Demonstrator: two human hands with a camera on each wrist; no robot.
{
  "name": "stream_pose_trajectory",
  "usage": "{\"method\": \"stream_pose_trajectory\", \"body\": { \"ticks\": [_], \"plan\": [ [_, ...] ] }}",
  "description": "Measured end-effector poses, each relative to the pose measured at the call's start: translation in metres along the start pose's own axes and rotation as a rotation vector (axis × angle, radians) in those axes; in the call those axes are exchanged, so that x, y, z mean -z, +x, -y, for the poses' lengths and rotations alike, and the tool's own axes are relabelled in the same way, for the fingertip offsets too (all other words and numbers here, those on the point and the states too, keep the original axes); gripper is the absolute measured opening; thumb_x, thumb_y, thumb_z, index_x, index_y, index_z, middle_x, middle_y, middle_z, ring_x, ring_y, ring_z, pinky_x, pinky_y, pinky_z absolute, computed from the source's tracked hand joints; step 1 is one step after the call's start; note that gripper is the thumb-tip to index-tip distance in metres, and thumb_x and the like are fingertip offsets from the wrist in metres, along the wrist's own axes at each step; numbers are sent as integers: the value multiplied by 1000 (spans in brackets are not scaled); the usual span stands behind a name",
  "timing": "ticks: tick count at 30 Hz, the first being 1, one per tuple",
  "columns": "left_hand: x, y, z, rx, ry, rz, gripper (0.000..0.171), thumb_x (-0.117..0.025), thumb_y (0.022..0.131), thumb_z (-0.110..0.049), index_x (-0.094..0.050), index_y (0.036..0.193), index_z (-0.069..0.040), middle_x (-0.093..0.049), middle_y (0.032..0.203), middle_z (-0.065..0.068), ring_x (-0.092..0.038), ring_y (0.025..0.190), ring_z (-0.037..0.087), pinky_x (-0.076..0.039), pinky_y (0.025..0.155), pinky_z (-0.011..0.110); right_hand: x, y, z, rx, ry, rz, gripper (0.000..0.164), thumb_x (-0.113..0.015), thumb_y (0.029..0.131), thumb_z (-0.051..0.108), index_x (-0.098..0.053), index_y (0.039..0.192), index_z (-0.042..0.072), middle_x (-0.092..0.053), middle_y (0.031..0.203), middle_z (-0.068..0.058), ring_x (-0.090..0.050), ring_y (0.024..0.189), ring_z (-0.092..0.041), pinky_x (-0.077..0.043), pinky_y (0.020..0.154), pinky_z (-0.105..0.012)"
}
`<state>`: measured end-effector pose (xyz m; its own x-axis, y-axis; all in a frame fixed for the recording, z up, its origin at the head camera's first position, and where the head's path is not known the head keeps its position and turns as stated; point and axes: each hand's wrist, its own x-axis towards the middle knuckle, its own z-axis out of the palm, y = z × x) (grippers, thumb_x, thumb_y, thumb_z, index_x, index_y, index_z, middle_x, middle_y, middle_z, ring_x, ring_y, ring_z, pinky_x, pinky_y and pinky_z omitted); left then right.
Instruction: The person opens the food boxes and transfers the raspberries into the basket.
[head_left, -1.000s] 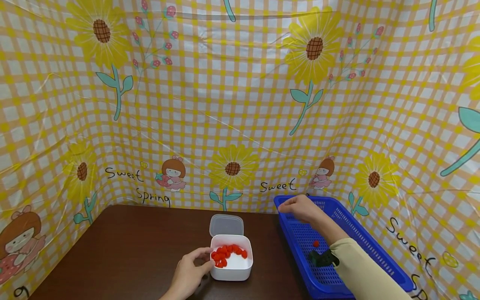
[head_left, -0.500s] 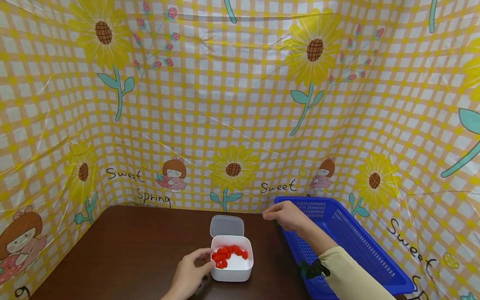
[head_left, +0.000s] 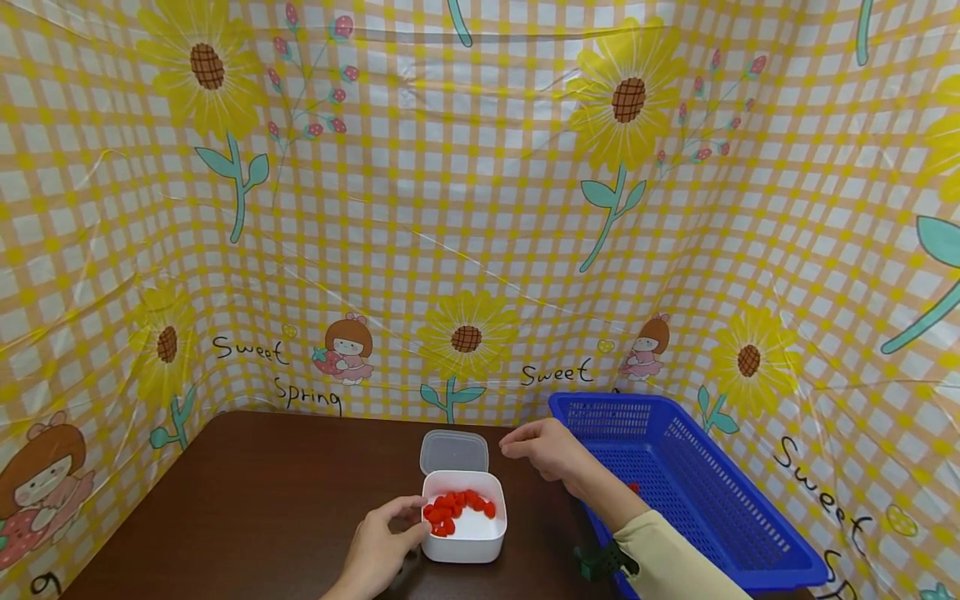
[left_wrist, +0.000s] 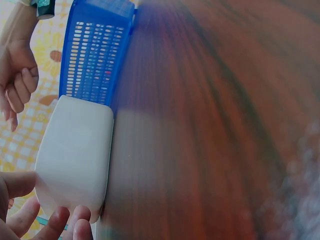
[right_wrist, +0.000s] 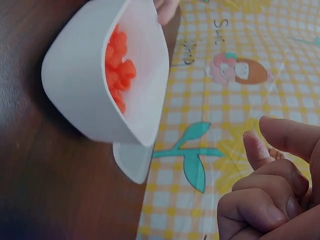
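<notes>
A white box (head_left: 462, 546) with an open top stands on the brown table and holds several small red berry-like pieces (right_wrist: 120, 72), heaped towards its left and back. My left hand (head_left: 381, 537) is at the box's left side, its thumb and fingertips touching the wall in the head view. Between the box and the blue basket (head_left: 720, 467), my right hand (head_left: 543, 450) hovers above the table. Its thumb (right_wrist: 292, 135) and index finger point forward with a small gap, the other fingers bent; nothing shows between them.
Behind the box lies a translucent grey lid (head_left: 453, 452). A red piece (head_left: 633, 487) sits in the basket, partly hidden by my right forearm. A dark band (head_left: 609, 562) is on my right wrist. Checked cloth (head_left: 465, 208) walls off the table's back and sides.
My right hand has moved left from over the basket to beside the lid and box. The left hand and the box have stayed in place.
</notes>
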<state>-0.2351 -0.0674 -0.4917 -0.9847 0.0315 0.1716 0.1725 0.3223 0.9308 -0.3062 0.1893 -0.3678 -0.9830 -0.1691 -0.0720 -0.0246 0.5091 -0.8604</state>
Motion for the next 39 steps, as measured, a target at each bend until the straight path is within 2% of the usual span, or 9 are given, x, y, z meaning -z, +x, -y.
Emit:
{"method": "stream_pose_trajectory", "body": {
  "ticks": [17, 25, 28, 31, 35, 39],
  "plan": [
    [1, 1, -1, -9, 2, 20, 35, -76, 88, -18, -69, 121, -5, -67, 95, 6, -62, 68, 16, -51, 57, 26, -48, 0, -11, -15, 103, 96, 26, -72, 88, 13, -73, 110, -2, -33, 51, 6, -22, 42, -10, -22, 42, -21],
    [1, 1, 0, -1, -3, 20, 36, -76, 88, -19, -69, 122, -6, -68, 96, 6, -62, 68, 17, -51, 58, 27, -65, 1, -17, -16, 84, 105, 27, -72, 88, 13, -74, 111, -2, -33, 51, 6, -24, 41, -8, -25, 41, -18],
    [1, 1, 0, 5, -5, 21, 37, -75, 89, -20, -69, 122, -6, -68, 96, 5, -62, 68, 17, -51, 57, 27, -71, 2, -17, -15, 96, 117, 26, -71, 89, 12, -74, 111, -2, -38, 54, 5, -25, 41, -7, -26, 42, -18],
    [2, 1, 0, 7, -6, 19, 37, -75, 89, -20, -69, 122, -7, -67, 96, 5, -62, 69, 18, -50, 57, 27, -76, 3, -17, -14, 102, 123, 26, -71, 90, 13, -74, 110, -2, -52, 61, -1, -27, 41, -8, -29, 42, -18],
    [2, 0, 1, -2, -3, 13, 36, -76, 88, -19, -69, 122, -7, -68, 97, 6, -63, 68, 18, -50, 57, 27, -84, 5, -20, 7, 56, 92, 23, -72, 89, 14, -75, 107, -1, -68, 78, -10, -31, 43, -10, -31, 42, -19],
    [2, 0, 0, -12, 4, 11, 36, -76, 88, -18, -69, 122, -7, -68, 97, 6, -63, 67, 16, -50, 57, 26, -91, 7, -23, 23, 20, 37, 19, -73, 88, 12, -77, 101, 0, -69, 79, -12, -33, 47, -11, -30, 42, -19]
  ]
}}
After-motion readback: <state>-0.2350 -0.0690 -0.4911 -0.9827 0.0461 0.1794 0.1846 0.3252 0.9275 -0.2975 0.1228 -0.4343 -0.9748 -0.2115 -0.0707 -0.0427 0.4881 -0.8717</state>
